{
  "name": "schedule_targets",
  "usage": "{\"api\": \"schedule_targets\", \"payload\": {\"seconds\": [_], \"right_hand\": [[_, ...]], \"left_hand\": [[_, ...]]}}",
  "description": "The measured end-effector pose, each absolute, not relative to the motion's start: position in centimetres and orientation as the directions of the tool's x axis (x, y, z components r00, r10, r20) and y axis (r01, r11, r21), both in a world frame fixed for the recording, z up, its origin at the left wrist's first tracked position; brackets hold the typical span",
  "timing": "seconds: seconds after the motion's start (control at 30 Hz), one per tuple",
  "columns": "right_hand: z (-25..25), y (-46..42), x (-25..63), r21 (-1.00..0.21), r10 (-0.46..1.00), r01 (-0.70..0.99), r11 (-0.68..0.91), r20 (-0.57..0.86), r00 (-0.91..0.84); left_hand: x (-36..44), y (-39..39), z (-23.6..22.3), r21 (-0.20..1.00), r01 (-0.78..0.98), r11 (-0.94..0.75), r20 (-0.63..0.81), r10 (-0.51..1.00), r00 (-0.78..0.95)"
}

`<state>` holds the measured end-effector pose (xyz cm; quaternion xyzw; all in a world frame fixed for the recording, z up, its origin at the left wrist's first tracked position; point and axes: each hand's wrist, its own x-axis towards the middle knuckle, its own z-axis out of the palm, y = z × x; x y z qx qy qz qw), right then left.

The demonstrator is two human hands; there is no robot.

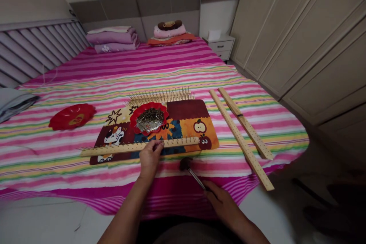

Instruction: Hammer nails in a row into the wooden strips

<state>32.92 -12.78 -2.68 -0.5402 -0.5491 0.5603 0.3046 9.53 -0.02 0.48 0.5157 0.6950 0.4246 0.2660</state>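
Here, left hand (150, 157) pinches at wooden strip (117, 149), right hand (223, 203) grips hammer (193, 174) — emblem (76, 119) on red dish (63, 117) is unreadable.

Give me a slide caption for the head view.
Left hand at a nail-studded wooden strip, right hand holding a hammer, red bowl of nails beyond.

The scalloped red bowl (138, 112) is fenced nearside by a nail-studded pale wooden strip (182, 142); the bowl's right is left clear.
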Motion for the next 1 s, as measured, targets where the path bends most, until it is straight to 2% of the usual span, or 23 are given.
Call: {"api": "schedule_targets", "payload": {"seconds": [0.2,0.3,0.43,0.53,0.67,0.8,0.9,1.0], "right_hand": [[2.7,-11.3,31.5,-0.928,0.952,0.341,-0.149,-0.228,-0.203],[5.6,-9.3,30.4,-0.921,0.972,0.388,-0.044,-0.129,-0.197],[7.9,-7.1,29.3,-0.894,0.962,0.432,0.116,-0.007,-0.273],[8.4,-6.2,28.8,-0.870,0.940,0.464,0.164,-0.005,-0.341],[8.3,-6.8,29.0,-0.874,0.935,0.472,0.112,-0.067,-0.347],[7.2,-8.6,30.6,-0.923,0.926,0.385,0.000,-0.145,-0.349],[4.8,-10.0,32.2,-0.934,0.919,0.352,-0.055,-0.186,-0.349],[1.4,-11.0,33.1,-0.927,0.914,0.342,-0.152,-0.263,-0.307]], "left_hand": [[9.5,-0.1,0.0,0.832,0.549,0.080,0.126,0.936,-0.328],[9.5,-0.1,-0.2,0.832,0.552,0.056,0.147,0.938,-0.315],[9.5,-0.2,-0.3,0.811,0.584,0.039,0.161,0.945,-0.286],[9.3,-0.2,-0.4,0.766,0.642,0.041,0.178,0.945,-0.273],[9.3,-0.1,-0.5,0.707,0.705,0.054,0.202,0.940,-0.275],[9.4,-0.2,-0.5,0.741,0.669,0.050,0.173,0.949,-0.262],[8.8,-0.7,0.2,0.763,0.646,0.007,0.189,0.954,-0.234],[7.2,-0.4,1.8,0.716,0.698,-0.013,0.266,0.929,-0.257]]}}
